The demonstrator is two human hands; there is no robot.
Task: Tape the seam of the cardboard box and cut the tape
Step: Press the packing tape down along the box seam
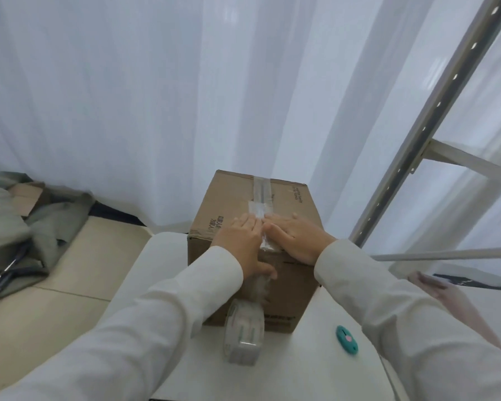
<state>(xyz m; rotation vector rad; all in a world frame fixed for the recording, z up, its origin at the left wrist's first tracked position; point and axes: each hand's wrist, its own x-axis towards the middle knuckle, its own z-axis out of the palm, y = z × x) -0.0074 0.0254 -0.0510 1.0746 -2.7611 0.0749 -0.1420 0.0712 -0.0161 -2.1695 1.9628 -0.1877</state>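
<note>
Pressing down on the cardboard box (243,204), which stands near the far edge of the white table (324,369), the person has both palms on its top, one on either side of the seam. The clear tape (261,198) runs along that seam away from the person, its long axis pointing from the near top edge toward the far one, then drops over the near edge and down the front face to the tape roll (245,332), which stands on the table just in front of the box, uncut. The left hand (242,241) lies flat and open, fingers spread on the cardboard, thumb hooked over the near edge onto the hanging strip; it grips nothing. The right hand (297,237) is likewise flat and open, holding nothing. The small teal cutter (346,340) lies on the table toward its right edge, well below the right forearm, so the right hand looks the better placed to fetch it and slice the strip between box and roll.
</note>
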